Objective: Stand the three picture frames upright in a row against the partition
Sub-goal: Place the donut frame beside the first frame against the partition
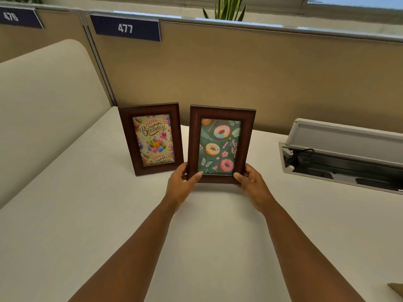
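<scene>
Two dark wooden picture frames are in view. The birthday frame (151,139), showing balloons, stands upright on the white desk (91,214), leaning back near the tan partition (239,73). Right beside it is the donut frame (220,144), upright with a teal donut picture. My left hand (182,182) grips its lower left corner, thumb on the front. My right hand (250,182) grips its lower right corner. Whether the donut frame's bottom edge touches the desk is hidden by my hands. A third frame is not visible.
An open cable tray with a raised grey lid (340,149) is set into the desk at the right. A cream side divider (43,105) bounds the left. A brown corner of something (397,288) shows at the bottom right. Number plate 477 (126,28) hangs on the partition.
</scene>
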`<state>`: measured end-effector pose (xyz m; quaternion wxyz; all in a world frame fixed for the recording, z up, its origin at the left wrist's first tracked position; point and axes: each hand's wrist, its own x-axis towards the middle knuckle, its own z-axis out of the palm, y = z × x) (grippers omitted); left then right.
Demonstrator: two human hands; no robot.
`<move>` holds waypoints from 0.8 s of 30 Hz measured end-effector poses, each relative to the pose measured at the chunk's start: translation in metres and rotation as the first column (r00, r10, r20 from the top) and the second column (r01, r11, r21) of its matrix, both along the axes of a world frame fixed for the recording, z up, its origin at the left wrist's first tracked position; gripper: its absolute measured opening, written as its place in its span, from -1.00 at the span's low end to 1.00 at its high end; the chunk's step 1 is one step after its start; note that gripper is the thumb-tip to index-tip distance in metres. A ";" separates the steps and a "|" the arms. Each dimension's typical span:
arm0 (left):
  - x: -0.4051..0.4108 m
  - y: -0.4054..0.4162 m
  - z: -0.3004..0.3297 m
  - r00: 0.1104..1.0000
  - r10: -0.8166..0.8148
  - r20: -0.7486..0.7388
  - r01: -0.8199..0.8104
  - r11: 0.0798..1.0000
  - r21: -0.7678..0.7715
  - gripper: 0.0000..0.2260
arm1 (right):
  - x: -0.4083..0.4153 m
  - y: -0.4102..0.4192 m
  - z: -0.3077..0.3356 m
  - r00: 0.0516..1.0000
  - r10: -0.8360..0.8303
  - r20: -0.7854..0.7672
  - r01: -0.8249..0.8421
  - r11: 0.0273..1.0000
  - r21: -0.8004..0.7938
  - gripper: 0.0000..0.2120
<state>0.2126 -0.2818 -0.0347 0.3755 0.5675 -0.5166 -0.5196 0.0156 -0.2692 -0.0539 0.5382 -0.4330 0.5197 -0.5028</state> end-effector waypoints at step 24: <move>-0.001 -0.016 -0.021 0.893 0.317 0.319 -0.276 0.947 -0.167 -0.50 | 0.019 -0.042 -0.010 0.893 -0.120 -0.434 0.135 0.991 0.005 -0.63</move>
